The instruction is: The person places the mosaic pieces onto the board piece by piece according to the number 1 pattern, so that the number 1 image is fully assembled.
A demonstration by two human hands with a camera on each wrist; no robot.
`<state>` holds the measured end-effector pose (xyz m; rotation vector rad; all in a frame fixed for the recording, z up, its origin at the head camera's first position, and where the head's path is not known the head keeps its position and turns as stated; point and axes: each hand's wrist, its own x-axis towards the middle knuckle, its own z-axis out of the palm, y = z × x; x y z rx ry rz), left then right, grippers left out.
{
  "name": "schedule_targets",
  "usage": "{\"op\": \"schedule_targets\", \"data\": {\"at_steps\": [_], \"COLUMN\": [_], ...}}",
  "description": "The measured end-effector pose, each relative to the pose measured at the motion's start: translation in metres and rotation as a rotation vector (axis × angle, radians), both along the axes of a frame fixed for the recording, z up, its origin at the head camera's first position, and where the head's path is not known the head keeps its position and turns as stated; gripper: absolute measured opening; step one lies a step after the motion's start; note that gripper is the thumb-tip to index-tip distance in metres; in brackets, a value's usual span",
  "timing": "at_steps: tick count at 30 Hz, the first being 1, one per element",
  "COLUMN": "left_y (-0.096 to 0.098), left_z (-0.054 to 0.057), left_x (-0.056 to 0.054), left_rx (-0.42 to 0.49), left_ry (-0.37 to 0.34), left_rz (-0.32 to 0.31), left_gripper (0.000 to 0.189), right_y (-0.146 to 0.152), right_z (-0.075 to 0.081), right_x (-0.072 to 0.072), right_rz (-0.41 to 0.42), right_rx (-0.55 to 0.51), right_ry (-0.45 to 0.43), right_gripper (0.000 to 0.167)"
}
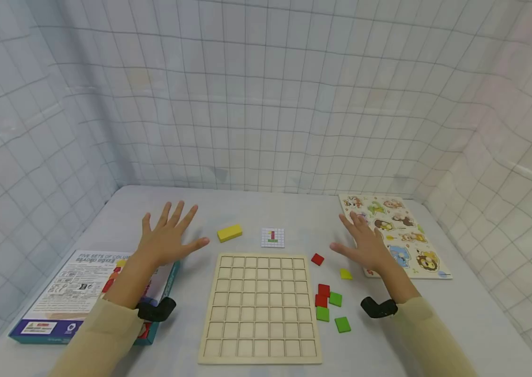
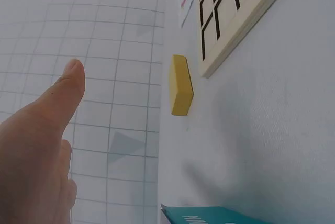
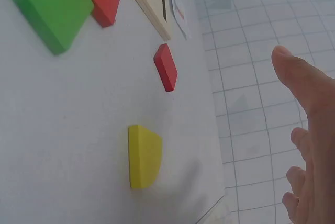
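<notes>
From my remote seat I see both hands raised above the worktop [image 1: 303, 209], holding nothing, with the fingers on each spread apart. The left hand [image 1: 162, 243] is near a yellow block [image 1: 230, 233], which lies beyond its thumb; that forearm crosses over a printed box [image 1: 68, 283]. Between the hands I have the pale gridded board [image 1: 259, 309] lying flat, its cells bare, and just past its far edge a small card [image 1: 273, 237] with a coloured pattern. The right hand [image 1: 365, 246] is over the near-left part of an animal puzzle board [image 1: 417, 235]. Nearest to it I make out a yellow piece [image 1: 345, 274] and a lone red tile [image 1: 318, 259]. Closer to the wearer, beside the gridded board's right edge, I find two more red tiles [image 1: 324, 290] and three green tiles [image 1: 343, 324].
</notes>
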<state>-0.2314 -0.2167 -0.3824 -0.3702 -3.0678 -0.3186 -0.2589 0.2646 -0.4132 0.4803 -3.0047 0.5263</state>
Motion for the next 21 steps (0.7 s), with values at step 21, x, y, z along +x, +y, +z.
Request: {"op": "schedule_targets", "data": {"at_steps": [21], "left_y": [0.047], "left_z": [-0.044], "left_x": [0.082], "left_rx": [0.024], "left_ry": [0.124], "left_rz": [-0.275], "left_gripper": [0.090], "right_y": [-0.008], "right_z": [-0.017], "right_x": [0.050], "right_rz": [0.026], "right_rx": [-0.147], "right_ry": [0.006], "right_gripper": [0.057]}}
